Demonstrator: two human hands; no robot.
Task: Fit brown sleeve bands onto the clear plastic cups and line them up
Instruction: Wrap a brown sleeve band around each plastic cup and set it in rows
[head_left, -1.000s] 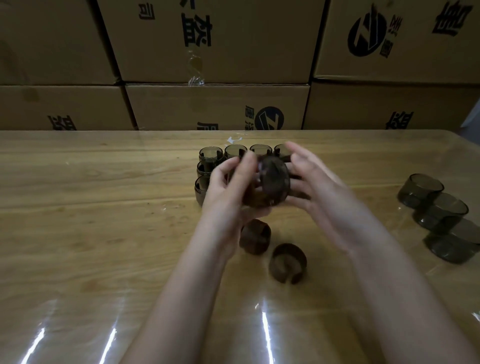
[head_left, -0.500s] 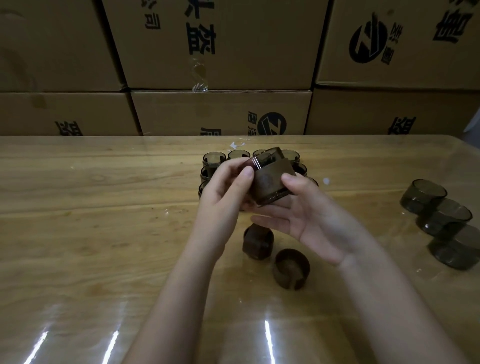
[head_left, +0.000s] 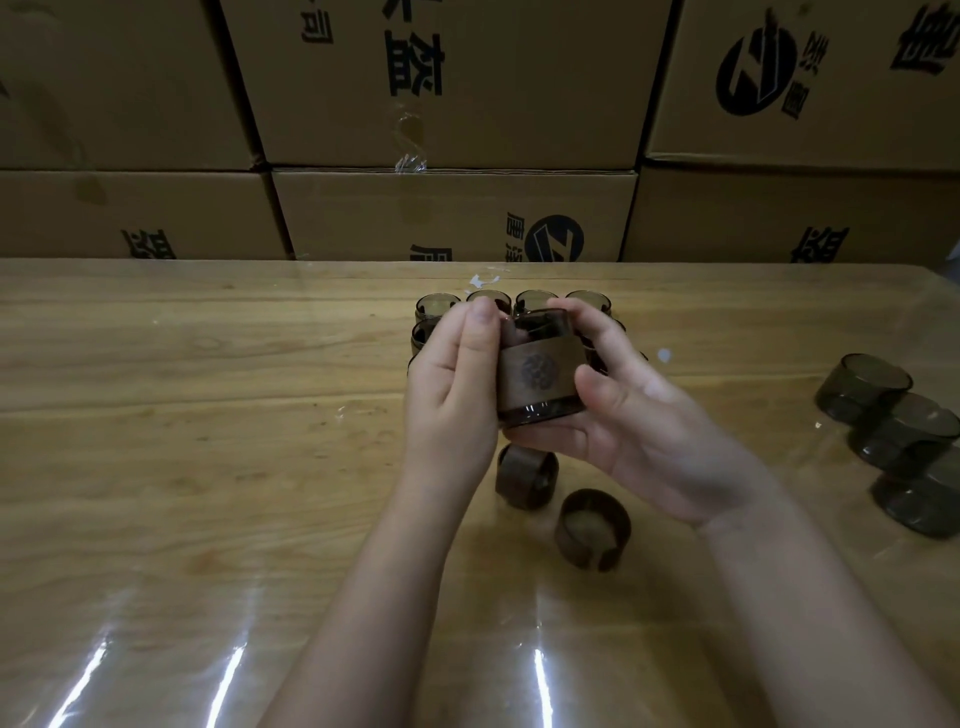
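Stacked brown cardboard boxes (head_left: 452, 218) form the back wall, with a glossy wooden table (head_left: 208, 415) in front. Left fingers (head_left: 480, 332) lie close together, clamped on the side of a smoky clear plastic cup (head_left: 540, 413). Right fingers (head_left: 587, 322) curl round its far side, thumb on the brown patterned sleeve band (head_left: 537, 371). The cup is upright above the table and the band sits mid-wall, probably being squared before it joins the lined-up sleeved cups (head_left: 436, 306) just behind. Left hand (head_left: 452, 395) and right hand (head_left: 649, 431) face each other, forearms converging from below. Two loose brown bands (head_left: 592, 527) lie underneath; bare cups (head_left: 862, 387) sit well apart to the right.

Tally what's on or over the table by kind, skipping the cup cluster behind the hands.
Sleeved cup, held: 1
Loose brown sleeve bands: 2
Bare smoky cups, right side: 3
Total: 6
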